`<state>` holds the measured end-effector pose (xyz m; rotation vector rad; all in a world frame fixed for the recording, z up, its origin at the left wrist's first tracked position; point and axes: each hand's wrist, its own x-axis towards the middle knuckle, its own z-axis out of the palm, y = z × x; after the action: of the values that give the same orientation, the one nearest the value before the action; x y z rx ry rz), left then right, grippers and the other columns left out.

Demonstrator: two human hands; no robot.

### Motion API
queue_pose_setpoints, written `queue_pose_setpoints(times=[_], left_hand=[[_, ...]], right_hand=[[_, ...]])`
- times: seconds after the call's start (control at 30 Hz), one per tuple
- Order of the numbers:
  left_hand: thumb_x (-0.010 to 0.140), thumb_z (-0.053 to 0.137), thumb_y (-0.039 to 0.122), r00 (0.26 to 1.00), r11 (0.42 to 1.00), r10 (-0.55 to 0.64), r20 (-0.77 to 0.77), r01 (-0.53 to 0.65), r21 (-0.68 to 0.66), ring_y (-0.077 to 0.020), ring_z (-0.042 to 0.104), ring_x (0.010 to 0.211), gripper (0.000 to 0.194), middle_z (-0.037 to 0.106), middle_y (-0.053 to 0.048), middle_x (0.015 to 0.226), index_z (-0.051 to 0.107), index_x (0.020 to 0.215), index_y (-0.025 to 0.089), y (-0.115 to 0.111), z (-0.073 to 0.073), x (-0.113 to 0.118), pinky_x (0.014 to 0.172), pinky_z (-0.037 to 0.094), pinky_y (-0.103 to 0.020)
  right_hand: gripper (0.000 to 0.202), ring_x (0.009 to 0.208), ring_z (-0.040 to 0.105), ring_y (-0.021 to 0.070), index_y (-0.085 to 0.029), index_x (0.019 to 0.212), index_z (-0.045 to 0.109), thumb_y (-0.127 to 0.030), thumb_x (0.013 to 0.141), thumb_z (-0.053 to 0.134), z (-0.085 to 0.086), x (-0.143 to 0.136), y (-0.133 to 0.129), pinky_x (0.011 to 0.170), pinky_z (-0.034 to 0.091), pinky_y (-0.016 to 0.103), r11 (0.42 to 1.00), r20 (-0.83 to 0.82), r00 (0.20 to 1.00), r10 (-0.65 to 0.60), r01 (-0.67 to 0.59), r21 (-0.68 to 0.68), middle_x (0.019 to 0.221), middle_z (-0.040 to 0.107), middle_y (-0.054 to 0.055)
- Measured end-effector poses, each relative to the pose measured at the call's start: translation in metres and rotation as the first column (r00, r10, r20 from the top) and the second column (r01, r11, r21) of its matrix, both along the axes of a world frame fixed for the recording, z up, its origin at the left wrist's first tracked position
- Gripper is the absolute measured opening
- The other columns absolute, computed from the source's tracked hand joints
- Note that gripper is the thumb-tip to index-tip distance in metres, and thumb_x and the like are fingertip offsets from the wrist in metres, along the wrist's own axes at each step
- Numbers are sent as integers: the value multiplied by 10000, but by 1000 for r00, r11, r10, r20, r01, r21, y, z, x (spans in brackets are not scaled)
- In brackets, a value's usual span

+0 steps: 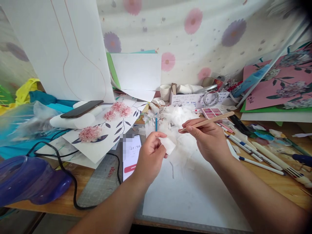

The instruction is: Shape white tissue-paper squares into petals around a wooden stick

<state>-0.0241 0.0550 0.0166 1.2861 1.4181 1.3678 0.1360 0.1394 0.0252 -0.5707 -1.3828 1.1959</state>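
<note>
Between the thumb and fingers of my left hand (153,151) is a small white piece of tissue paper (168,145), its pale corner sticking out to the right. My right hand (207,136) pinches a flat wooden stick (212,121), which slants up to the right with its lower end near the thumb tip. Both hands are above a white sheet of paper (190,195), a little apart from each other. Behind and below them lies a loose heap of thin white tissue pieces (179,115), partly covered by my hands.
Left of the sheet, a phone (131,159) showing a timer rests on a grey cutting mat (97,185). Pens (255,156) spread across the right side. A paper cup (165,92) stands at the back. A purple plastic container (31,182) and a black cable (73,182) are at left.
</note>
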Motion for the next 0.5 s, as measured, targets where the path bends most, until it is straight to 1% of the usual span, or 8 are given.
queue_pose_setpoints(times=[0.07, 0.13, 0.2, 0.27, 0.3, 0.37, 0.43, 0.5], left_hand=[[847, 438, 152, 997, 1000, 17, -72, -17, -5, -105, 461, 561, 204, 445, 86, 599, 499, 1017, 246, -1, 1, 0, 564, 410, -218], [849, 467, 182, 984, 999, 35, -172, -37, -11, -106, 406, 516, 196, 393, 98, 565, 504, 1028, 252, -3, 3, 0, 526, 360, -220], [837, 523, 215, 959, 998, 46, -279, -53, -16, -105, 362, 485, 204, 348, 107, 549, 503, 1036, 255, -4, 5, 2, 503, 312, -225], [809, 568, 217, 925, 998, 45, -377, -56, -18, -108, 359, 480, 235, 331, 107, 555, 504, 1032, 252, -5, 4, 3, 500, 289, -231], [791, 580, 204, 906, 999, 39, -422, -51, -16, -112, 371, 486, 251, 340, 103, 562, 509, 1028, 248, -5, 3, 4, 505, 285, -234], [764, 579, 167, 864, 1000, 14, -503, -21, -8, -123, 401, 503, 246, 387, 89, 574, 541, 997, 239, -6, 0, 5, 519, 278, -246], [746, 544, 115, 824, 999, -38, -566, 50, 7, -136, 456, 539, 210, 486, 61, 606, 590, 916, 229, -6, -4, 5, 544, 297, -259], [738, 504, 78, 788, 990, -95, -609, 140, 26, -158, 536, 618, 213, 596, 25, 676, 631, 833, 219, -6, -5, 6, 594, 349, -276]], right_hand=[[69, 806, 662, 164, -240, 746, 735, -195, 796, 724, 2, 1, -1, 787, 549, 333, 999, 21, 999, 40, -40, -2, 827, 678, 3], [70, 851, 667, 167, -241, 753, 732, -189, 799, 722, 3, 1, -3, 816, 541, 331, 993, 40, 993, 114, -114, -9, 877, 674, 6], [66, 901, 668, 170, -244, 778, 727, -182, 802, 720, 3, 0, -6, 829, 536, 321, 981, 70, 979, 193, -193, -16, 943, 667, 11], [59, 949, 658, 177, -240, 790, 720, -183, 801, 721, 2, -1, -8, 836, 532, 316, 970, 106, 964, 243, -243, -13, 981, 664, 20], [50, 970, 651, 183, -237, 791, 716, -188, 800, 722, 2, 0, -8, 845, 529, 321, 968, 120, 961, 250, -250, -9, 986, 667, 25], [30, 976, 646, 189, -235, 785, 700, -225, 810, 712, 2, 2, -4, 857, 523, 338, 977, 150, 966, 210, -211, -7, 984, 671, 24], [59, 946, 647, 186, -236, 784, 684, -274, 827, 694, 4, 4, 3, 847, 519, 348, 991, 201, 970, 136, -135, -18, 972, 675, 17], [86, 903, 649, 187, -228, 790, 682, -305, 828, 688, 8, 2, 14, 817, 519, 349, 994, 292, 950, 113, -108, -33, 937, 688, 23]])
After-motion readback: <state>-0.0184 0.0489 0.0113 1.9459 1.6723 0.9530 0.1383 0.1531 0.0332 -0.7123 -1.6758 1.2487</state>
